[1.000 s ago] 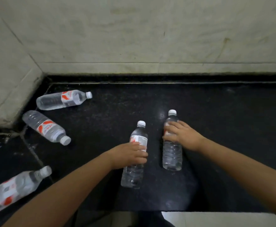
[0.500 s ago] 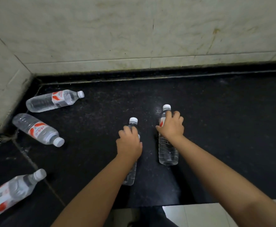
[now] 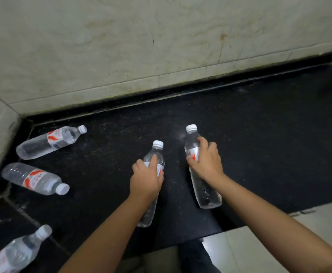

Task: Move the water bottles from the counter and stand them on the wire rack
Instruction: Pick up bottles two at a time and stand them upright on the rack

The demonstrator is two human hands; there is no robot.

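Bottles (image 3: 154, 154) (image 3: 191, 142) gripped, caps pointing toward wall (image 3: 121, 46).

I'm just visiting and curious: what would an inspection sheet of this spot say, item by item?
Surface: dark speckled counter, dusty, with a seam at the left.
Job's things: five water bottles. Left bottle and right bottle are in hand; far-left bottle, second bottle and corner bottle lie on their sides. Wire rack: nothing seen.
Clutter: nothing seen.
Grip: left hand wraps the left bottle's label; right hand wraps the right bottle's label.
Cables: nothing seen.
Surroundings: stained pale tiled wall behind; light floor tile below the counter edge.
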